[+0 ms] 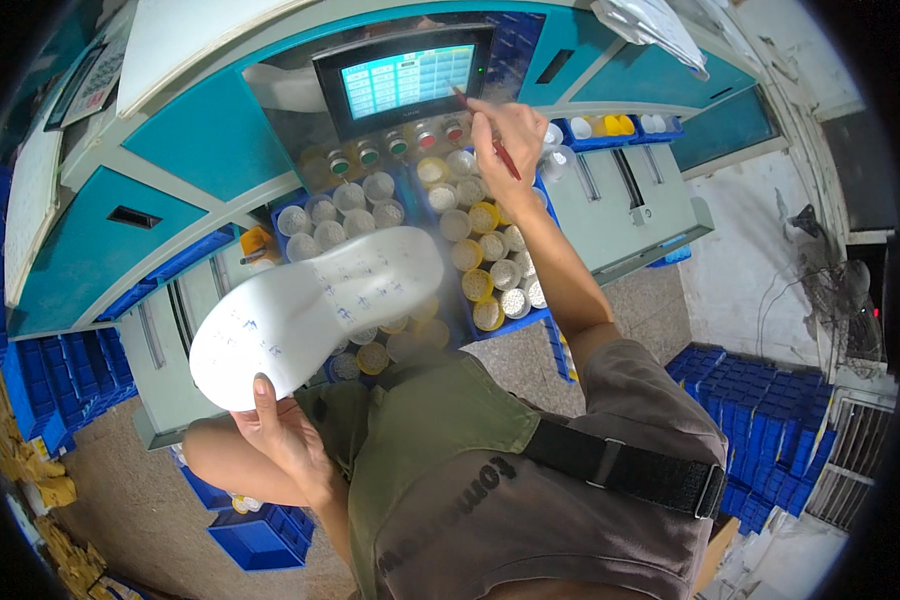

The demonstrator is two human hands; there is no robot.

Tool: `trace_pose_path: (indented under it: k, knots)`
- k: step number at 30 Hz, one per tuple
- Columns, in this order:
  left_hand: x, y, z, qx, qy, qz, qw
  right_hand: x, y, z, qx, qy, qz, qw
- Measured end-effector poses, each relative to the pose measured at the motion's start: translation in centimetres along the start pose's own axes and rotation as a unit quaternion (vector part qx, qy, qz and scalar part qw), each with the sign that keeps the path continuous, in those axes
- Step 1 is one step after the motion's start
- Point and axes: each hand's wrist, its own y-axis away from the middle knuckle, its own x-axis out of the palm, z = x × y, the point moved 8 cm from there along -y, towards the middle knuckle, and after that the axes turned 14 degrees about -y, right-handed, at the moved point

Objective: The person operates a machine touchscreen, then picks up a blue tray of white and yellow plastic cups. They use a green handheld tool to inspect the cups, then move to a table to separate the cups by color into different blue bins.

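Teal machine panels fill the frame's upper half, where the right hand (510, 135) pinches a light red pen (490, 145) at the touchscreen (407, 78), while the left hand (282, 430) clasps the heel edge of a thin, bendy white insole (310, 310).

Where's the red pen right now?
Head view, upper centre-right: the red pen is in the right hand, raised at the lower right corner of the touchscreen, above the trays of jars.
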Motion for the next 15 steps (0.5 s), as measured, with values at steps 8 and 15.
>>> trace_pose_path:
  k: [8,15]
  knots:
    - [-0.2,-0.1,0.1,0.002,-0.004,-0.001,1.000,-0.4,0.7,-0.7,0.007,0.021,0.007,1.000]
    - [0.2,-0.1,-0.4,0.009,0.008,0.003,1.000,-0.6,0.4,-0.3,0.011,0.017,-0.010,1.000]
